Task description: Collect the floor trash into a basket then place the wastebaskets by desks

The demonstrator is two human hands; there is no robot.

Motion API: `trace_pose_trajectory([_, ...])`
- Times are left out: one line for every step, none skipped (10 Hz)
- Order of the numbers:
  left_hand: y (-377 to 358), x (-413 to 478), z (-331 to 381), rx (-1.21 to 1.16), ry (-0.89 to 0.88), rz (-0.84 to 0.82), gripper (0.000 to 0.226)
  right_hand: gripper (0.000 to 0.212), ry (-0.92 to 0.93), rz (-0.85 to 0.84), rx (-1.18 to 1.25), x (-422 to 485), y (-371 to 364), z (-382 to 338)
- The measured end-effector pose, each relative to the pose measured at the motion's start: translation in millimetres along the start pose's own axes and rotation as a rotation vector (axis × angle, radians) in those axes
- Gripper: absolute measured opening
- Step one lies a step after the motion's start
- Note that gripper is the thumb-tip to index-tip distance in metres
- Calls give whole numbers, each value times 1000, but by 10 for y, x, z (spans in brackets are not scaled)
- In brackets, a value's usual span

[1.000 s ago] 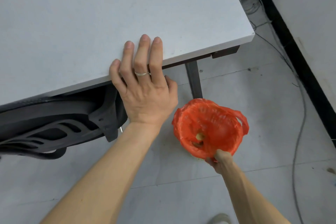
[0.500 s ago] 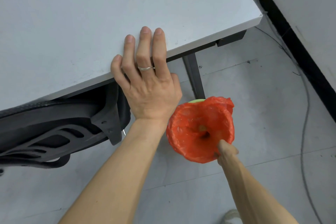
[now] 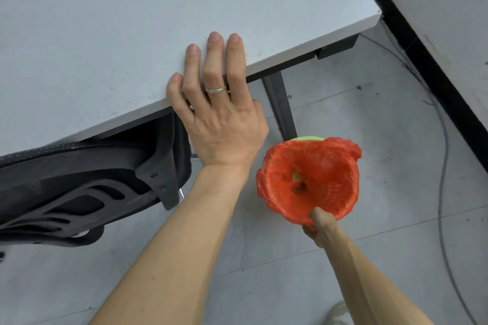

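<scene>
A small wastebasket [image 3: 311, 177] lined with an orange-red plastic bag sits low by the dark desk leg [image 3: 280, 105]; a strip of its green rim shows at the far side. Bits of yellowish trash lie at its bottom. My right hand [image 3: 320, 227] grips the near rim of the wastebasket, thumb inside the bag. My left hand [image 3: 221, 113] lies flat on the front edge of the white desk [image 3: 105, 34], fingers spread on top, holding nothing.
A black mesh office chair [image 3: 87, 179] is pushed under the desk at the left. Grey cables [image 3: 443, 166] run over the tiled floor to the right, along a black skirting board and pale wall [image 3: 449, 8]. A shoe tip [image 3: 338, 314] shows at the bottom.
The wastebasket has moved in towards the desk leg and tipped so that its opening faces me more. My left hand stays on the desk edge.
</scene>
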State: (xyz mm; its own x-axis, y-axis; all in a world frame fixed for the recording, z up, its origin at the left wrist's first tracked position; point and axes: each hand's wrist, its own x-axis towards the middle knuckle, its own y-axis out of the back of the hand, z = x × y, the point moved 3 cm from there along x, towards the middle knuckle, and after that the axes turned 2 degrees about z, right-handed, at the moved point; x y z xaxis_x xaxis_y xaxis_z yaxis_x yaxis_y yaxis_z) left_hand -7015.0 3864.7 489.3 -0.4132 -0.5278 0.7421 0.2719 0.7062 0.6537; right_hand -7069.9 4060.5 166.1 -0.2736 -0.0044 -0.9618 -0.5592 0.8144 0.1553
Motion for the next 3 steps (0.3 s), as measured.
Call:
trace_pose_trajectory([12,-11,-15,-11,-6,-8,70,36,41,-36,-65,-97,13,-14])
trace_pose_trajectory([28,7,-2,-8,6,-61,72,28,42,-33,-204,-224,73,-112])
trace_pose_trajectory([42,-30,-55,22,6,-101,74,28,143,-19,-289,-298,107,-253])
